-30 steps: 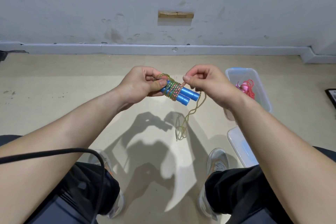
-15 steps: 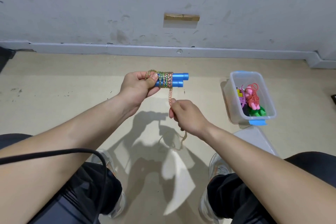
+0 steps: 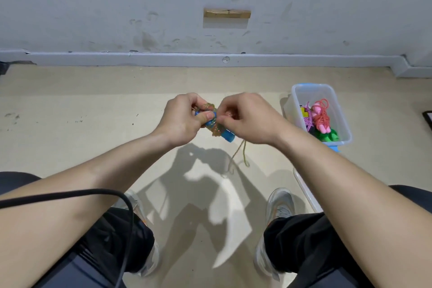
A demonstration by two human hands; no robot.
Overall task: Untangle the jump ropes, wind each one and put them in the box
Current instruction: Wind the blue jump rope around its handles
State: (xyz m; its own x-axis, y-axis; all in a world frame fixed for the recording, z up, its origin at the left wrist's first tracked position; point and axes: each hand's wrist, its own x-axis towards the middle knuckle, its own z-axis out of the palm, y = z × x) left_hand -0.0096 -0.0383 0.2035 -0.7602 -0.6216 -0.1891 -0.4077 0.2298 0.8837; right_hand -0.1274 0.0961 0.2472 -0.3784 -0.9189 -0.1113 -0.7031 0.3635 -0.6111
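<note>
While the left hand (image 3: 183, 121) curls round the blue handles (image 3: 228, 139), thumb pressed on the wound rope (image 3: 216, 128), the right hand (image 3: 249, 119) pinches the cord just beside that thumb, fingertips closed on it. The bundle sits between the two hands, left of the box (image 3: 312, 85) and apart from it. Only the handles' lower end juts out below the right hand's thumb. A loose tail (image 3: 243, 155) hangs from the bundle, also left of the box. Inside the box lie a pink rope (image 3: 322, 113), a purple rope (image 3: 308, 121) and a green rope (image 3: 328, 137).
</note>
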